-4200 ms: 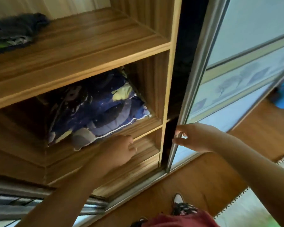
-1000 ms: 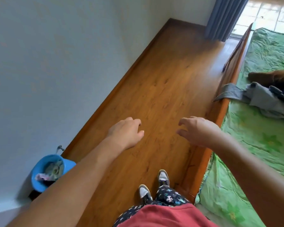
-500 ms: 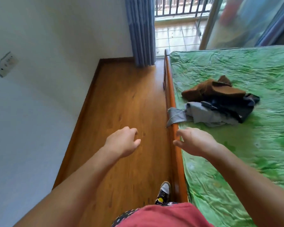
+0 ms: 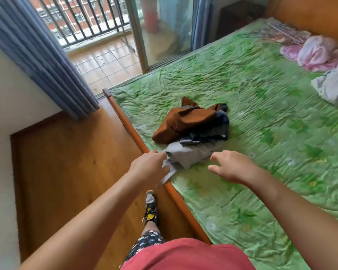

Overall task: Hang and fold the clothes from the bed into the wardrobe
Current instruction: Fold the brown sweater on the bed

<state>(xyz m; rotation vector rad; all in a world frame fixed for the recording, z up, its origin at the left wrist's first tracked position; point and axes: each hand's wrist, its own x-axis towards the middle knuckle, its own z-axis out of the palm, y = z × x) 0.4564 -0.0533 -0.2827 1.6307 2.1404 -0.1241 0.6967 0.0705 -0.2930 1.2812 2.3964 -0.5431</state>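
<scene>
A small pile of clothes lies near the bed's left edge: a brown garment (image 4: pixel 185 119) on top, a dark blue one (image 4: pixel 215 131) under it, and a grey garment (image 4: pixel 189 154) nearest me, one corner drooping over the bed rail. My left hand (image 4: pixel 148 168) is at the grey garment's left edge, fingers curled and touching the cloth; a firm hold is not visible. My right hand (image 4: pixel 232 166) hovers open just right of the grey garment, over the green sheet (image 4: pixel 271 123). The wardrobe is out of view.
The wooden bed rail (image 4: pixel 129 125) runs between the bed and the wood floor (image 4: pixel 66 162), where my foot (image 4: pixel 150 207) stands. Pink cloth (image 4: pixel 312 53) and white-grey bedding (image 4: pixel 334 84) lie at the bed's far right. Blue curtain (image 4: pixel 37 53) and balcony door stand behind.
I have turned from the wardrobe to the bed. Both hands have moved forward to the clothes pile, and the left hand now touches the grey garment.
</scene>
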